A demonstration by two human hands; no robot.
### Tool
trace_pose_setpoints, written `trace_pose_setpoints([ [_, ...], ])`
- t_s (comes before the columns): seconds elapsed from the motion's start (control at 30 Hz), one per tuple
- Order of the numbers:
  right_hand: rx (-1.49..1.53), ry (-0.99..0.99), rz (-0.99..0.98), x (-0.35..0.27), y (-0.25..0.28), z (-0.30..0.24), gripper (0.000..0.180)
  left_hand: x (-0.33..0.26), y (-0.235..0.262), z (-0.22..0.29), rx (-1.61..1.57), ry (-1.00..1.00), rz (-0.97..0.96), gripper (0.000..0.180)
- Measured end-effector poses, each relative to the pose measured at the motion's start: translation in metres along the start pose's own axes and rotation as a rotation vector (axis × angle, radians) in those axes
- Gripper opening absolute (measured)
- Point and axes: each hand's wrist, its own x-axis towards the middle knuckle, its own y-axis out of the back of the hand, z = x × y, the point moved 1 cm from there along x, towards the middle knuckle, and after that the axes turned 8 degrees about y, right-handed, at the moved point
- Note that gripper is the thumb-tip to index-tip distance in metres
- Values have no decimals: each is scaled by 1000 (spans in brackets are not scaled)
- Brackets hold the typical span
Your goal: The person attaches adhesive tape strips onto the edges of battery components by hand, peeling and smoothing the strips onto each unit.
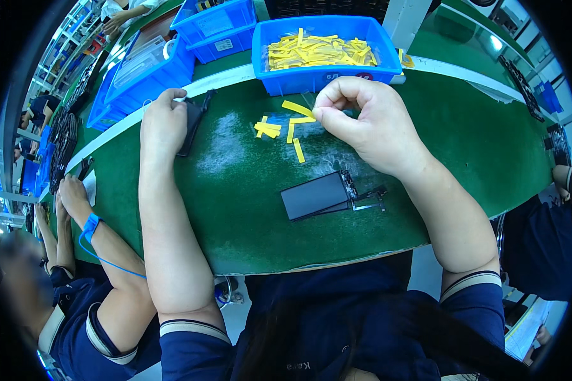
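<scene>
Toward the left of the bench, my left hand (161,127) is closed round a dark flat panel (190,130), like a phone screen; its fingertips are partly hidden. My right hand (370,120) pinches a yellow-tabbed film strip (297,108) between thumb and forefinger, just in front of the blue bin (299,82). Below those fingertips, several loose yellow strips (268,129) lie with clear film on the green mat. Nearer to me rests a phone screen assembly (314,195), dark side up, with small boards and flex cables at its right end.
The blue bin is heaped with yellow-tabbed strips (324,51). More blue bins (149,73) stand at the back left, behind a white rail (229,77). A co-worker's hand (74,195) with a blue wrist strap works at the left. Black trays (521,86) lie at the far right.
</scene>
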Motion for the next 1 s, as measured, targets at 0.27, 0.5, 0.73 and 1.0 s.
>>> trace_pose_setpoints([
  [0.27, 126, -123, -130, 0, 3, 6, 14, -78, -18, 82, -661, -622, -471, 25],
  [0.5, -357, 140, 253, 12, 28, 20, 13, -62, -35, 65, -539, -213, -518, 12],
  [0.73, -703, -263, 457, 29, 110, 105, 23, -65, -47, 68, 69, -408, -205, 17],
  [1.0, -661, -543, 371, 35, 105, 118, 35, -70, -39, 72, 33, -372, -169, 22],
])
